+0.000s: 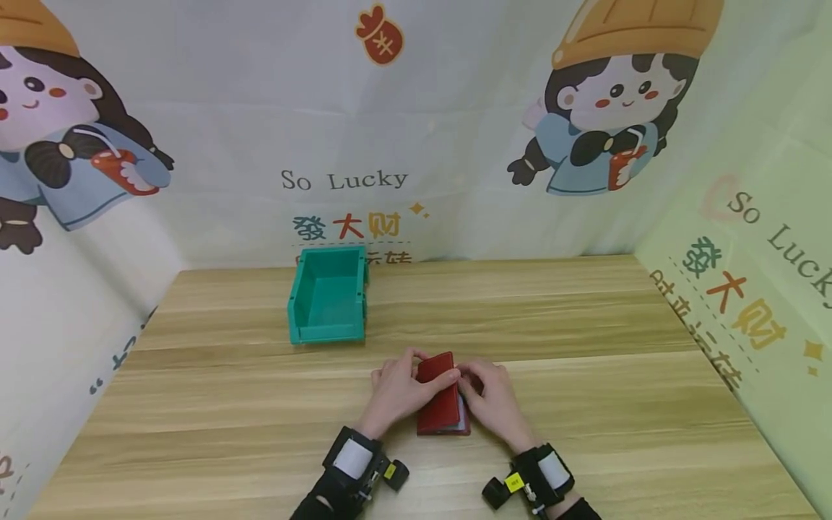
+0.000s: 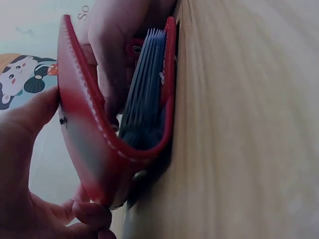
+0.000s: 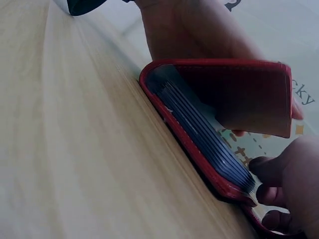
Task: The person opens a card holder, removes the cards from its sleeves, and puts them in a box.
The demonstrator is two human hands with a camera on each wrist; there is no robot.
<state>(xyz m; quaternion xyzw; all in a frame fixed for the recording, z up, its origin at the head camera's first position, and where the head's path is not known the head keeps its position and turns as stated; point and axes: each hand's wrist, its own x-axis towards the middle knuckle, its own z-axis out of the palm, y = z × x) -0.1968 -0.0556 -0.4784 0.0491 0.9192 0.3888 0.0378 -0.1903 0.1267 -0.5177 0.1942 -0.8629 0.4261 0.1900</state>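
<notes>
A red card holder [image 1: 438,404] with light stitching lies on the table, its front cover lifted part way. Inside it, a stack of thin plastic sleeves [image 3: 199,134] shows in both wrist views. My left hand [image 1: 393,390] grips the holder on its spine side, the thumb across the raised cover [image 2: 82,119]. On the opposite side, my right hand [image 1: 490,397] has its fingers curled at the open edge. In the right wrist view those fingertips [image 3: 269,169] are right at the sleeves' ends and the holder's red edge.
A teal plastic bin [image 1: 328,334] stands at the back of the wooden table [image 1: 585,404], left of centre. Behind the table hangs a printed cloth [image 1: 455,144] with cartoon figures and lettering. Black bands with small cameras [image 1: 396,474] sit on both wrists.
</notes>
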